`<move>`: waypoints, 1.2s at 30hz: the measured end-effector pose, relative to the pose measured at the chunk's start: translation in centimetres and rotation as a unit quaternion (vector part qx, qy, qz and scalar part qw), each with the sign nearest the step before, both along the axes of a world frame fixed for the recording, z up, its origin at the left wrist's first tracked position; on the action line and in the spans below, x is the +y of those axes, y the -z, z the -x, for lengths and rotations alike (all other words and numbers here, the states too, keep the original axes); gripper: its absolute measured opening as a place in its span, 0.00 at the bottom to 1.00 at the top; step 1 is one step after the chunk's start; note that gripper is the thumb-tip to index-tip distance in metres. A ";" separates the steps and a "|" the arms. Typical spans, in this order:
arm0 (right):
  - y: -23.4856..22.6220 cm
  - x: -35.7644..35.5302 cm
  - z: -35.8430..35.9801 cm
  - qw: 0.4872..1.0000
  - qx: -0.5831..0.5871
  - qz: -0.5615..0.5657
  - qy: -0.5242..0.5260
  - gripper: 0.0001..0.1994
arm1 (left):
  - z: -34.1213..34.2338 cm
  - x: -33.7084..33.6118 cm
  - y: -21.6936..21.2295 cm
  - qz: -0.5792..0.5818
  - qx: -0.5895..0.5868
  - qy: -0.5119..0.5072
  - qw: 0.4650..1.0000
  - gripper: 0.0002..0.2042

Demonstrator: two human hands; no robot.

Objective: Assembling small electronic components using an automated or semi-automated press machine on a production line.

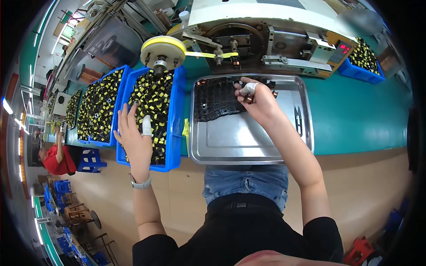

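Note:
My left hand (pixel 134 141), fingers spread and a white cover on one finger, is over a blue bin (pixel 176 148) heaped with small black parts wrapped in yellow tape (pixel 153 99). Nothing shows in its grasp. My right hand (pixel 259 99), with white wrapping on a finger, is curled above a metal tray (pixel 230 150). A small copper-wound coil (pixel 249 99) shows between its fingers. Beneath and beside it, rows of black coil parts (pixel 217 99) cover the tray's far left. Black snips (pixel 298 120) lie at the tray's right side.
Behind the tray stands a machine (pixel 275 42) with a yellow tape roll (pixel 163 49); a coil (pixel 236 63) sits at its tape end. Another full blue bin (pixel 100 106) is at left, a further one (pixel 364 73) at far right. A person in red (pixel 62 160) sits far left.

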State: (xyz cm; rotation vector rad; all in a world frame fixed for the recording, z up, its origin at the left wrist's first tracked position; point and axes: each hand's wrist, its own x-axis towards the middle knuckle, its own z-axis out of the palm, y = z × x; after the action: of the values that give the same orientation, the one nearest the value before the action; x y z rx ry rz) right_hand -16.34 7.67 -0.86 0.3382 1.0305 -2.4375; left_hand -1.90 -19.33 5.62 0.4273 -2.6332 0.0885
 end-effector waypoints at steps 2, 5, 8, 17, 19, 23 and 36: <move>0.2 0.6 -0.3 0.999 0.030 -0.023 -0.021 0.25 | 0.5 1.2 -0.4 -0.068 0.030 0.070 0.995 0.20; -0.5 1.1 -1.2 0.992 0.088 -0.075 -0.058 0.19 | 1.4 4.6 -0.8 -0.225 0.079 0.224 0.945 0.17; -1.1 2.1 -1.9 0.972 0.170 -0.131 -0.093 0.17 | 3.3 8.6 2.6 -0.550 0.069 0.258 0.791 0.17; -1.3 4.0 -2.1 0.937 0.225 -0.266 0.000 0.13 | 13.7 15.1 7.8 -0.920 0.044 0.035 0.387 0.14; -0.8 4.4 -1.8 0.929 0.228 -0.288 0.034 0.13 | 15.5 15.8 8.1 -0.956 0.071 0.019 0.285 0.11; -0.7 4.6 -1.2 0.924 0.229 -0.295 0.075 0.12 | 17.2 16.6 8.0 -0.973 0.070 0.112 0.189 0.09; -1.5 -0.7 0.5 0.929 0.268 -0.232 0.103 0.06 | 16.2 15.5 9.8 -0.972 0.112 0.049 0.202 0.11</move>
State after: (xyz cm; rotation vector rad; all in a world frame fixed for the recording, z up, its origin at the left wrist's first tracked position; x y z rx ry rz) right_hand -16.82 6.98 0.60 -0.0957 1.9048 -2.5031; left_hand -18.13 -3.87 -4.16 0.6737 -0.6472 -2.9881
